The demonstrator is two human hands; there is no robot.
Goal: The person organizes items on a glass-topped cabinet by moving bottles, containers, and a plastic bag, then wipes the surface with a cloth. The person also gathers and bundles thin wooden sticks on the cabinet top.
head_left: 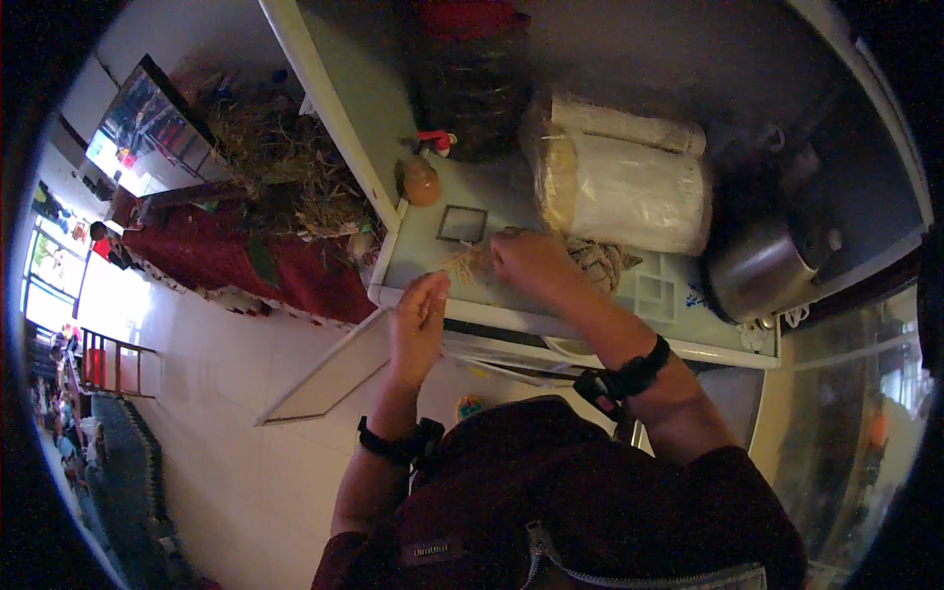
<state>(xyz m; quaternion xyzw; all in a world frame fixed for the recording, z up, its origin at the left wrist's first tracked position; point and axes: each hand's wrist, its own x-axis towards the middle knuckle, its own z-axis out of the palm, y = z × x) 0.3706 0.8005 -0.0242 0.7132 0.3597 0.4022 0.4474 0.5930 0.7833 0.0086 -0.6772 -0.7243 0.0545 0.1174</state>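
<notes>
My right hand (536,265) is closed over the shelf, and a tan, fringed bundle of thin strands (462,264) sticks out on its left side. Part of that bundle is hidden by the fingers. My left hand (421,313) is raised at the shelf's front edge, fingers extended, with no object visible in it. Just beyond the strands lies a small dark-rimmed square frame (462,224). To the right of my right hand rests a rumpled grey-brown patterned cloth-like thing (602,264), partly covered by my arm.
A plastic-wrapped white package (639,192) lies at the back, beside a metal pot (762,267). A white divided tray (653,295) stands near the front edge. At left are a brown rounded object (421,183) and a small red-and-white figure (438,141). A panel (329,379) juts out below.
</notes>
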